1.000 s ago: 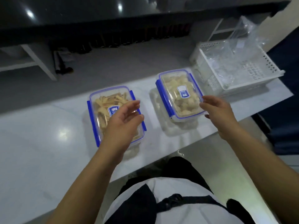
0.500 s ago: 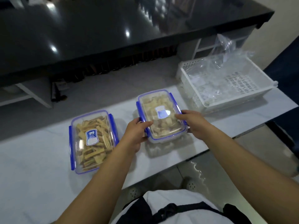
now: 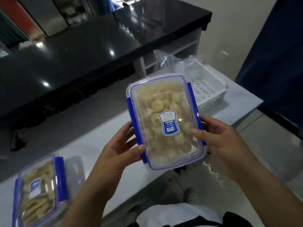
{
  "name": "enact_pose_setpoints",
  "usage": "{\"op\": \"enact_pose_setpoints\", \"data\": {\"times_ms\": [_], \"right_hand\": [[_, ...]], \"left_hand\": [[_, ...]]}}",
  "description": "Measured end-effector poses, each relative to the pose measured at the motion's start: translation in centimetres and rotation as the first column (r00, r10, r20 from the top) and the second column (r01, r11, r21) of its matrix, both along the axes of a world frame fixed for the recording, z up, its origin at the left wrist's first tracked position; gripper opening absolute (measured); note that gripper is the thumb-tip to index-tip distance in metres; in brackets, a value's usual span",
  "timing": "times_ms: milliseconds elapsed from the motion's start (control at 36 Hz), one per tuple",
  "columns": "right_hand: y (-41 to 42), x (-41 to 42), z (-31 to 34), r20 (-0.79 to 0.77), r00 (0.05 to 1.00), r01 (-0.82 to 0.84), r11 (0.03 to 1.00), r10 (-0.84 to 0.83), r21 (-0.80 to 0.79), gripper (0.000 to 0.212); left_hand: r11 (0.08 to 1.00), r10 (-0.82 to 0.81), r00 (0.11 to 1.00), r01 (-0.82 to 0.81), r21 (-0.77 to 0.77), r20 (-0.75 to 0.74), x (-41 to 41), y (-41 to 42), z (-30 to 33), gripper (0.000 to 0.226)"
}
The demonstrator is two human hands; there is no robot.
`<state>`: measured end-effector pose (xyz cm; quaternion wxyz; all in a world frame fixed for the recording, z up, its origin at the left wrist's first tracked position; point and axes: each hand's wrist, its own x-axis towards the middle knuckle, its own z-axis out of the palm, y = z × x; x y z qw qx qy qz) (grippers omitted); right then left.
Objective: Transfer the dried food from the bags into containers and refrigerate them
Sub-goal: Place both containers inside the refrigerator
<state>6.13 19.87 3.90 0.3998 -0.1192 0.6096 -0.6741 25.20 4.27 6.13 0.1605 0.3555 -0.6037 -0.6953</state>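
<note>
A pale table (image 3: 101,149) stands before a long black counter (image 3: 91,46). Both hands, left hand (image 3: 114,154) and right hand (image 3: 221,141), close their grip on the sides of a lidded container (image 3: 165,122) held above the table (its blue label reads "DYU"). A second container (image 3: 39,192) lies on the table, left.

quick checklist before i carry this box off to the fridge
1. Grip: left hand and right hand both hold the lifted container by its sides: ok.
2. Lid seated on it: ok.
3. Blue side clips folded down: ok, as far as visible.
4. Container lifted off the white counter: ok.
5. Second container remains on the counter, not yet refrigerated: not ok.
6. Fridge door open: cannot tell.
</note>
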Motion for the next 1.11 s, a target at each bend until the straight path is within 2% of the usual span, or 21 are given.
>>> {"op": "enact_pose_setpoints", "data": {"times_ms": [83,250,417,528,694,778,889,1000,1111], "right_hand": [[4.1,-3.0,-0.1,0.011,0.994,0.108,0.994,-0.107,-0.016,0.047],[13.2,-6.7,-1.2,0.036,0.945,0.325,0.946,-0.324,0.000,0.045],[20.9,-7.6,-1.7,0.048,0.813,0.579,0.814,-0.580,0.043,0.051],[24.4,-7.6,-1.4,0.058,0.716,0.694,0.718,-0.696,0.048,0.045],[29.2,-8.1,-0.9,0.039,0.546,0.829,0.547,-0.837,0.117,0.049],[30.9,-8.9,-0.8,0.018,0.476,0.870,0.474,-0.879,0.139,0.041],[32.8,-11.2,-0.5,-0.008,0.434,0.889,0.427,-0.901,0.164,0.041],[34.8,-15.8,-0.4,-0.114,0.429,0.894,0.402,-0.896,0.199,0.027],[37.5,-22.3,-0.6,-0.438,0.422,0.899,0.303,-0.794,0.316,0.033]], "left_hand": [[0.993,-0.112,0.993,0.113,-0.020,0.020,-5.1,2.3,-0.2,0.068],[0.941,-0.337,0.942,0.337,0.029,-0.006,-13.8,7.6,-1.4,0.068],[0.816,-0.575,0.818,0.575,0.059,-0.025,-20.6,13.3,-2.5,0.081],[0.686,-0.724,0.689,0.723,0.079,-0.017,-24.7,16.3,-2.8,0.087],[0.519,-0.849,0.528,0.841,0.155,-0.022,-30.7,20.6,-3.5,0.094],[0.468,-0.879,0.477,0.866,0.177,-0.008,-33.6,22.8,-4.0,0.089],[0.410,-0.904,0.426,0.883,0.227,-0.023,-37.8,25.6,-4.9,0.081],[0.395,-0.906,0.420,0.879,0.269,-0.044,-42.3,27.6,-5.3,0.075],[0.395,-0.903,0.427,0.869,0.297,-0.048,-47.5,28.3,-6.0,0.072]]}}
